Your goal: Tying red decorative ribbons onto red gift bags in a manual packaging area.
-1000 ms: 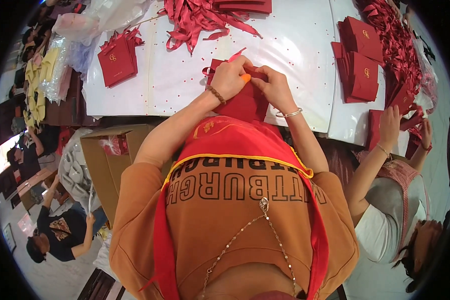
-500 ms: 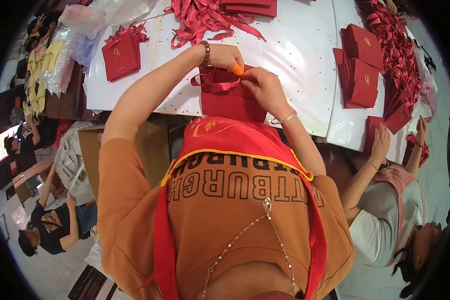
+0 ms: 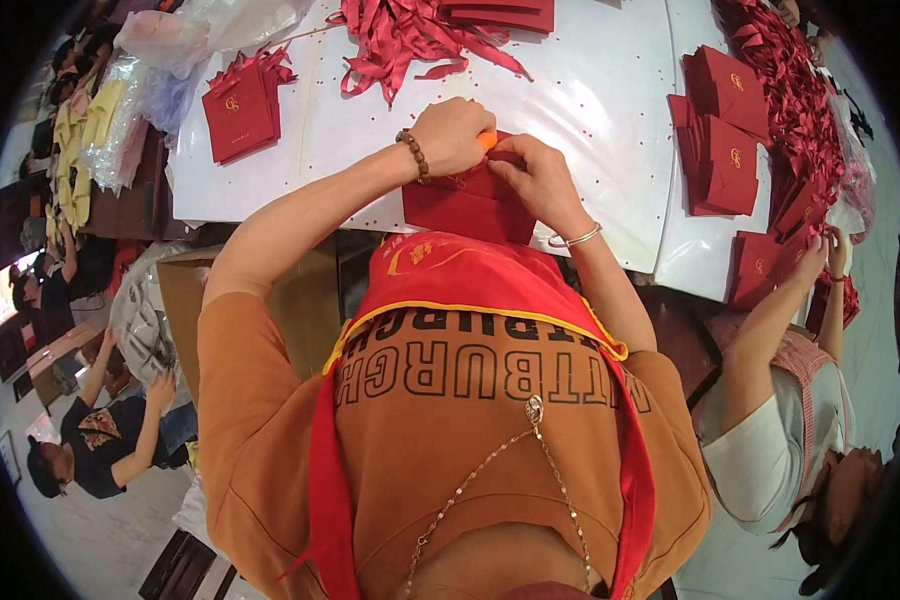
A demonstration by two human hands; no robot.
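Centrally, a red paper bag (image 3: 470, 212) lies flat on the white worktop (image 3: 610, 190), near the edge closest to the wearer, just beyond the red apron (image 3: 475, 275). Both hands at its upper part. Left hand (image 3: 457, 136) curled over the far side, fingers bent inward, an orange finger cover (image 3: 487, 139) on one digit; its fingertips are partly hidden, so cannot tell what it grips. Right hand (image 3: 538, 180) comes in from the other side, thumb and forefinger pinching the bag near its upper edge, the two hands almost meeting. Brown bead bracelet (image 3: 415, 158) on the left wrist, silver bangle (image 3: 578, 237) on the right.

Outward: loose heap of red ribbons (image 3: 395, 45) beyond the hands, with a few more red bags (image 3: 500, 14) beside it. Small red specks scattered over the surface. To the left, a fanned stack of bags (image 3: 242, 112) with ribbons at its top. To the right, overlapping piles of bags (image 3: 722, 140), next to a long mass of ribbon (image 3: 785, 90). Lower right, a co-worker's hands (image 3: 813, 255) near another red bag (image 3: 753, 268). Below the worktop's left part, an open cardboard box (image 3: 295, 295).
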